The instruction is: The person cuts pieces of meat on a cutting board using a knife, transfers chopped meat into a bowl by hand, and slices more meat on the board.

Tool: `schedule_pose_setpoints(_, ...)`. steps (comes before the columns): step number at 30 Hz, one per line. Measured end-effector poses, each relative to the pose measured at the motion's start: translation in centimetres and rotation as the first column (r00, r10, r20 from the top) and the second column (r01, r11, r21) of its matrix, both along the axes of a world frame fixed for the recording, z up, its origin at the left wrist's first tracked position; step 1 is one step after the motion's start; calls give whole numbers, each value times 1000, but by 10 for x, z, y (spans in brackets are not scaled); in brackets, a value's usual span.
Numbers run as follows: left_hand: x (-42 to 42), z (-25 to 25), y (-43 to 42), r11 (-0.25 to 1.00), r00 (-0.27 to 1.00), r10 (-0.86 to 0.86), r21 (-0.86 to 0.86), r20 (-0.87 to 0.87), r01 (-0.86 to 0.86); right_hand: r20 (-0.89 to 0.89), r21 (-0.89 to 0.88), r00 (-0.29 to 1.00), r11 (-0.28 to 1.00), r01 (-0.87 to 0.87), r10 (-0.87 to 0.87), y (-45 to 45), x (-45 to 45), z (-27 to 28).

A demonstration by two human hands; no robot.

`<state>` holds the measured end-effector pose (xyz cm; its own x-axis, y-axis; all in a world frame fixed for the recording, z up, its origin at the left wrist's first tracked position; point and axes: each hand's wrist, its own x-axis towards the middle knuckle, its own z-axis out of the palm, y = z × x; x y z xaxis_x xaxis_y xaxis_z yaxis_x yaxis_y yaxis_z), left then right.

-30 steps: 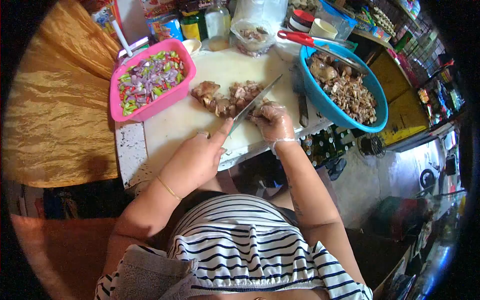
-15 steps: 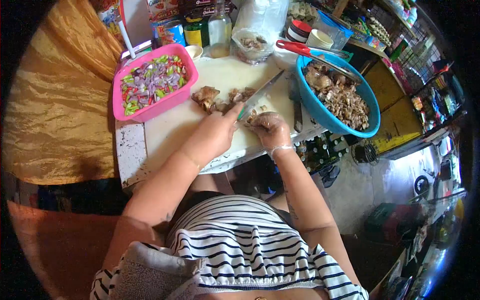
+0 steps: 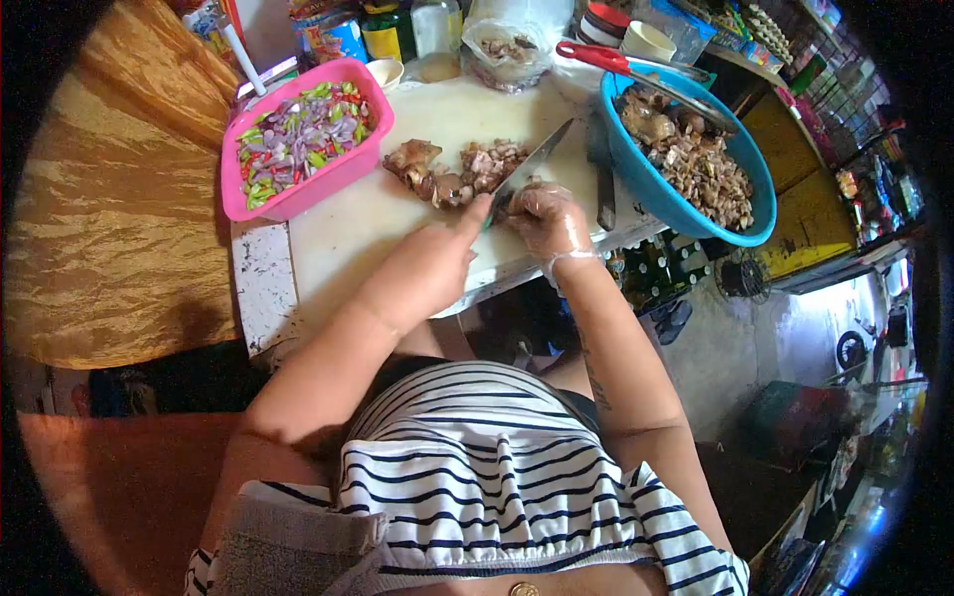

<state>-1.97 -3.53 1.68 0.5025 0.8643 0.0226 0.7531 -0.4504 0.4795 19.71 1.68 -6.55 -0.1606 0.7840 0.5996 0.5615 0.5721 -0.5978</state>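
My left hand point(image 3: 437, 253) is closed round the handle of a knife point(image 3: 537, 162), its index finger stretched along the top. The blade points up and to the right over the cutting board point(image 3: 338, 233). My right hand point(image 3: 545, 214), in a clear plastic glove, is closed with curled fingers beside the blade, on a piece of meat mostly hidden under them. Chopped meat point(image 3: 489, 164) lies on the board just beyond the knife. To its left sits a larger browned chunk of meat point(image 3: 415, 164).
A pink basin point(image 3: 308, 194) of sliced onions and peppers stands left. At right, a blue basin point(image 3: 686, 214) holds chopped meat, with red-handled tongs point(image 3: 596, 57) across its rim. A second knife point(image 3: 605, 199) lies near it. Behind are bottles point(image 3: 435, 35) and a plastic bag of meat point(image 3: 505, 55).
The view has shifted slightly. The knife and gloved right hand have moved a little, and the chopped meat behind the blade shows more plainly. Both hands keep their hold.
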Motion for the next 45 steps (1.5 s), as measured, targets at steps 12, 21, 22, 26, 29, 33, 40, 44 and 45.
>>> schedule_pose_setpoints(12, -2, -2, 4, 984, 986, 87, 139, 146, -107, -149, -87, 987, 995, 39, -52, -32, -6, 18)
schedule_pose_setpoints(21, -31, 29, -47, 999, 994, 27, -13, -101, -29, 47, 48, 999, 999, -12, 9, -9, -3, 5)
schedule_pose_setpoints(22, -29, 36, -48, 996, 987, 36, -74, -156, -48, 77, 65, 997, 998, -15, 10, -8, -3, 7)
schedule_pose_setpoints(26, -17, 12, -34, 1000, 996, 11, -1, -86, -11, 74, 24, 997, 999, -22, 20, -5, -1, 6)
schedule_pose_setpoints(29, 10, 5, 1, 999, 998, 26, -36, -58, -28, 66, 17, 997, 999, -27, 26, -1, -1, 3)
schedule_pose_setpoints(33, 11, -31, 36, 998, 995, -15, 65, 97, 9, 131, -51, 988, 995, 84, -77, -5, 3, -4)
schedule_pose_setpoints(40, -17, 0, -8, 985, 975, 138, 74, 174, -153, -271, -281, 935, 948, 152, -231, -29, 11, -9)
schedule_pose_setpoints(44, -27, -6, -22, 984, 985, 103, 128, 136, -121, -123, -128, 955, 959, 253, -269, -45, 0, 6)
schedule_pose_setpoints(45, -26, -2, -27, 983, 988, 73, 159, 136, -95, -97, -65, 966, 970, 236, -241, -43, -3, 7)
